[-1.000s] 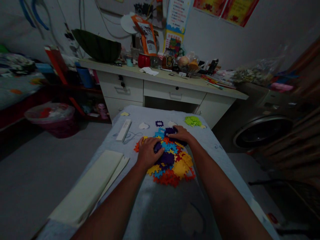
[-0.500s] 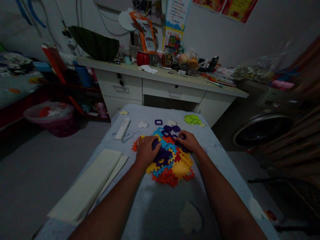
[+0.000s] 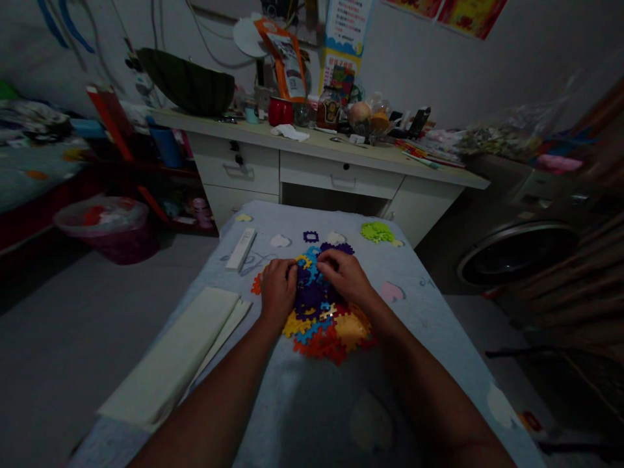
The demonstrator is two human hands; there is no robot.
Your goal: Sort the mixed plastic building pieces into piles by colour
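Note:
Plastic building pieces with toothed edges lie heaped between my hands, among them purple pieces [image 3: 312, 296], yellow pieces [image 3: 296, 323], orange-red pieces [image 3: 322, 344] and blue pieces [image 3: 308, 334]. My left hand [image 3: 279, 291] rests on the heap's left side, fingers curled and thumb drawn against them beside the purple pieces. Over the heap's upper right, my right hand [image 3: 347, 276] is closed in a pinch, its fingertips pointing left. Whatever either hand grips is too dark and small to make out. A purple square frame [image 3: 311, 236] lies apart, beyond the heap.
Green pieces [image 3: 376, 232] form a separate pile at the cloth-covered table's [image 3: 312, 403] far right. A narrow white box [image 3: 241, 250] and a folded pale sheet [image 3: 170, 357] lie on the left. Beyond stands a cluttered desk [image 3: 336, 149], with a washing machine [image 3: 517, 253] to the right.
My right hand has moved left, over the heap and closer to my left hand. My left hand has shifted slightly, and the purple piece at its thumb no longer shows distinctly.

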